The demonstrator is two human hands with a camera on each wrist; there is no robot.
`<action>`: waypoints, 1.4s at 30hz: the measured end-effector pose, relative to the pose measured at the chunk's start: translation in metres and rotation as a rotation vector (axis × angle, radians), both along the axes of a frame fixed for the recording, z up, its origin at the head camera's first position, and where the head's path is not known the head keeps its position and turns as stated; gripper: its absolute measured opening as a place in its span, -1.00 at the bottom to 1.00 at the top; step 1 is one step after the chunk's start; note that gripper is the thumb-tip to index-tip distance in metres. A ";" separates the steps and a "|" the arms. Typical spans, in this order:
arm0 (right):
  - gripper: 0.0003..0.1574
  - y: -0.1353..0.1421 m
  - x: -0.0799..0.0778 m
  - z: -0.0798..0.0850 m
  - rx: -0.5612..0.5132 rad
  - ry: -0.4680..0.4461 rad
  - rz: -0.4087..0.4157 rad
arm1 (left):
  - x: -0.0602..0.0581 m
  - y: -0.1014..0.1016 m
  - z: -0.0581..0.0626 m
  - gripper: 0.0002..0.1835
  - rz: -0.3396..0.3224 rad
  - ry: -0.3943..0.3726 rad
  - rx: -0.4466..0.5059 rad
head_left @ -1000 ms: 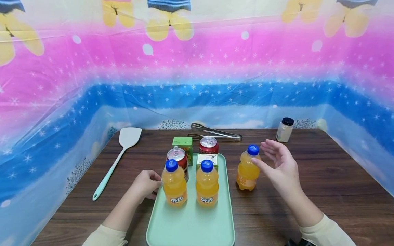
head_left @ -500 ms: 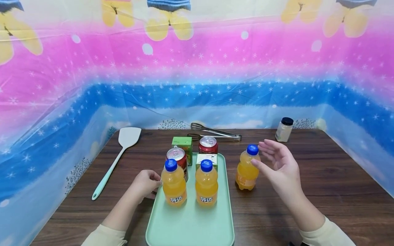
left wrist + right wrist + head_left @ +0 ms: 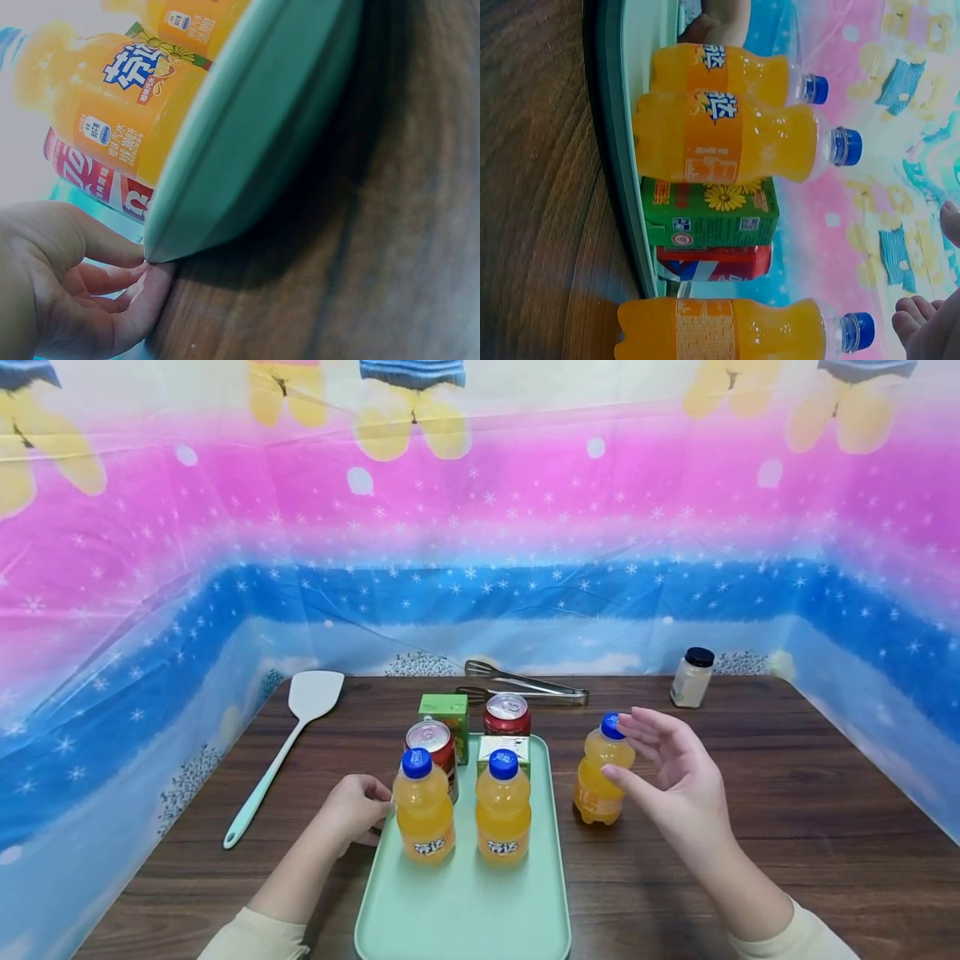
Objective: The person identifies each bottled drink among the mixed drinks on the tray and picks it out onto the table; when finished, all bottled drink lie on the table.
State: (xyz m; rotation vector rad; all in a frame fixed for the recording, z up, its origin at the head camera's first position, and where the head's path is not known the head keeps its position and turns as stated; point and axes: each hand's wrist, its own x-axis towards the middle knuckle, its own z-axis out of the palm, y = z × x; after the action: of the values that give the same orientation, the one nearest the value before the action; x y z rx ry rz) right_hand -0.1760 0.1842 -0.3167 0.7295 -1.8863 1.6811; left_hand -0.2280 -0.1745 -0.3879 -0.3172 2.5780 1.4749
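Observation:
My left hand pinches the left rim of a light green tray between thumb and fingers, as the left wrist view shows. On the tray stand two orange soda bottles with blue caps, a left bottle and a right bottle. Behind them are a red soda can and a green-and-white drink carton. A third orange soda bottle stands upright on the table, right of the tray. Beside it my right hand is spread with nothing in it; its fingertips overlap the cap in the head view.
A green carton and a second red can stand at the tray's far end. Metal tongs lie behind them. A white spatula lies far left, and a black-lidded jar stands back right on the wooden table.
My right hand has moved slightly left and down, closer to the third bottle. The left hand, tray and bottles have stayed in place.

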 end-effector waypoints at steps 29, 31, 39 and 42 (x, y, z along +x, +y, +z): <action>-0.15 -0.020 0.009 -0.015 0.112 -0.081 0.034 | 0.001 0.000 -0.002 -0.91 -0.008 0.015 -0.003; -0.14 -0.021 0.009 -0.016 0.120 -0.084 0.036 | 0.001 0.000 -0.002 -0.91 -0.007 0.013 -0.002; -0.18 -0.025 0.009 -0.021 0.150 -0.106 0.025 | 0.001 0.000 0.000 -0.91 -0.006 0.020 -0.013; -0.18 -0.026 0.010 -0.023 0.163 -0.112 0.008 | 0.001 0.000 -0.001 -0.91 -0.008 0.023 -0.015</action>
State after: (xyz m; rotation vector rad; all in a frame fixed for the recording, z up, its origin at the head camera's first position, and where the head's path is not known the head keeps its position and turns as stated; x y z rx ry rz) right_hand -0.1661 0.1578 -0.3396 0.7195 -2.1200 1.6174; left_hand -0.2267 -0.1745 -0.3888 -0.2930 2.6059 1.4658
